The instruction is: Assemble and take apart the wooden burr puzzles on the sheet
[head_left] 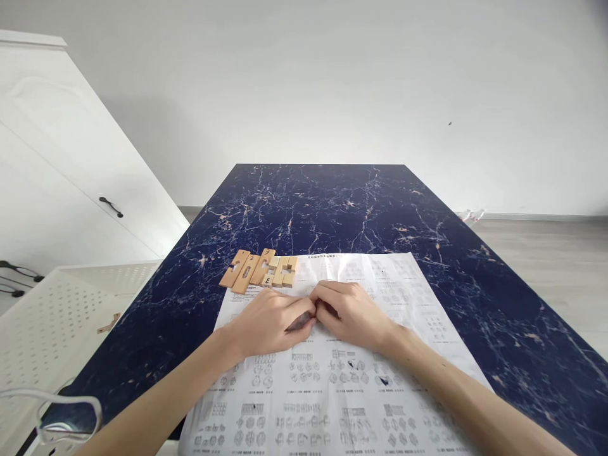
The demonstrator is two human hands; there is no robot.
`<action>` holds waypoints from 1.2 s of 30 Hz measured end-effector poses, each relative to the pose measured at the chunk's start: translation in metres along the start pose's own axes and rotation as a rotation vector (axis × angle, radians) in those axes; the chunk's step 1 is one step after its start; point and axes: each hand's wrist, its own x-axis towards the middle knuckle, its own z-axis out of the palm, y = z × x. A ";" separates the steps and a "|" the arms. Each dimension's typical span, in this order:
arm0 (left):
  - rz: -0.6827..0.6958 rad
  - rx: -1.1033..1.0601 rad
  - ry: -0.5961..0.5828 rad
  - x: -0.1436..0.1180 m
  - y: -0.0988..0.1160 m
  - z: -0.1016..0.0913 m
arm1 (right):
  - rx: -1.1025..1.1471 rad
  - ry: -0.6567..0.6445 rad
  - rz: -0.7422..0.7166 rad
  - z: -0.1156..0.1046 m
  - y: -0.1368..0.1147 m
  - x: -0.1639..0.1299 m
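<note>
My left hand (275,322) and my right hand (354,315) meet over the middle of a printed paper sheet (323,392). Fingertips of both touch each other, thumbs and fingers bent into a pinch. Whatever lies between them, if anything, is hidden. Just beyond my left hand, several notched wooden puzzle pieces (246,271) lie side by side at the sheet's upper left corner. Some carry handwritten numbers, such as 1, 2 and 3. The sheet shows rows of small assembly drawings and has creases and a few small holes.
A dark blue marble-patterned table (323,209) bears the sheet. Left of it stand a white perforated surface (52,316) with a small wooden piece (109,323) and a white cable (71,400), and a white cabinet (71,152). A white wall (332,82) rises behind.
</note>
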 end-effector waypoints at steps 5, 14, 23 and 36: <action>0.000 -0.001 -0.001 0.000 0.000 0.000 | -0.011 -0.009 0.004 0.000 -0.001 0.000; 0.020 0.006 0.024 0.000 0.000 0.001 | -0.026 0.003 -0.011 0.001 0.002 0.000; 0.045 0.015 0.042 -0.001 -0.003 0.003 | -0.030 0.004 -0.026 0.002 0.003 0.000; 0.058 0.060 0.049 -0.003 -0.006 0.007 | -0.034 0.002 -0.036 0.002 0.003 0.000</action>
